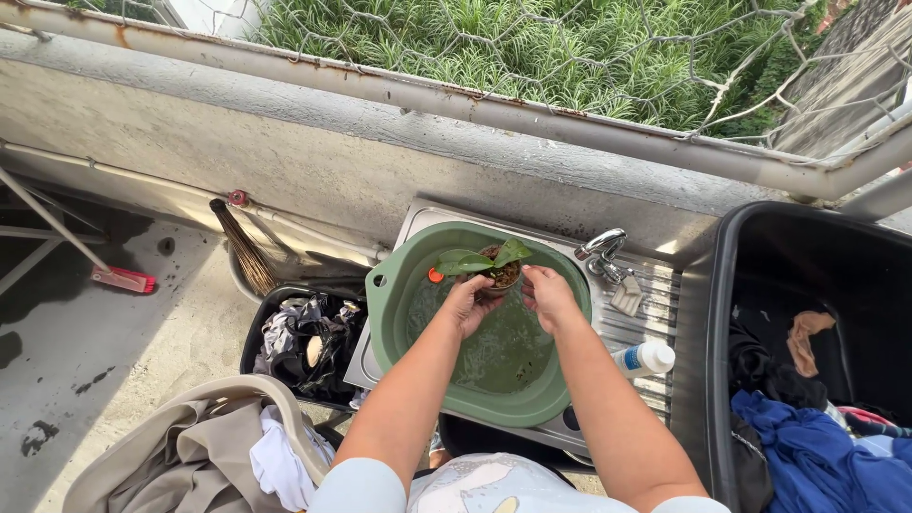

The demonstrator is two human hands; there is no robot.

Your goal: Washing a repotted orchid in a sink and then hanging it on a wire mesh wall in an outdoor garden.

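Gripping a small potted plant (494,269) with left hand (468,302), right hand (548,294), above green basin (389,313), near its far rim

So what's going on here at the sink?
A person holds a small potted plant with both hands, left hand and right hand, over a green basin of water set in a metal sink. The tap stands just to the right. A white bottle lies on the drainboard, and tubs of clothes sit on either side.

Right of the hands – a chrome tap (602,249), white bottle (645,358), black bin (807,247); left – a straw broom (243,249)
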